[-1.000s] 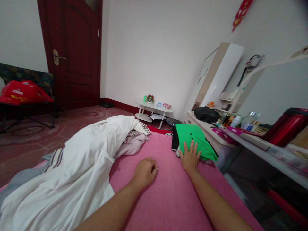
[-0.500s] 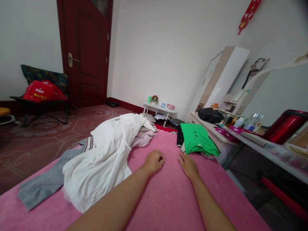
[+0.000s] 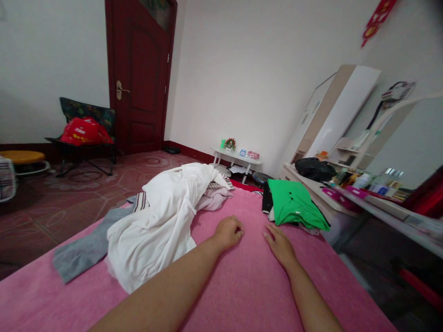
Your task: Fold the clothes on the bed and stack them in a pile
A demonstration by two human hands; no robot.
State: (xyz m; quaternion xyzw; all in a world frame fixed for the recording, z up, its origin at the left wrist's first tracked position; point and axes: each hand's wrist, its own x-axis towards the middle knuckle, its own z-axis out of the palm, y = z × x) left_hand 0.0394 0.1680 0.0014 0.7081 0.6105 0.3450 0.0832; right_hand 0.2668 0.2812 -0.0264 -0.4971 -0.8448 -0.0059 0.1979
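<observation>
My left hand [image 3: 229, 233] rests over the pink bed cover [image 3: 249, 286] with its fingers loosely curled, a small gap beside the thumb, and nothing seen in it. To its left lies a rumpled white garment [image 3: 162, 216] with a striped trim, spread over a grey garment [image 3: 83, 246] and a pale pink one [image 3: 214, 199]. My right hand [image 3: 279, 244] lies palm down on the cover, fingers stretched out and empty. Just beyond it is a stack of folded clothes topped by a green shirt [image 3: 296, 200]; a black edge shows at the stack's left side.
On the right stands a dressing table [image 3: 311, 189] with a black bag [image 3: 314, 169] and several bottles. A low white table [image 3: 237, 156] is by the far wall. At left, a folding chair [image 3: 86, 110] carries a red bag [image 3: 86, 131], near a yellow-topped stool [image 3: 22, 157].
The view has swung a little to the left, so everything appears shifted right. My right hand sits slightly farther from the green shirt. The clothes have stayed put.
</observation>
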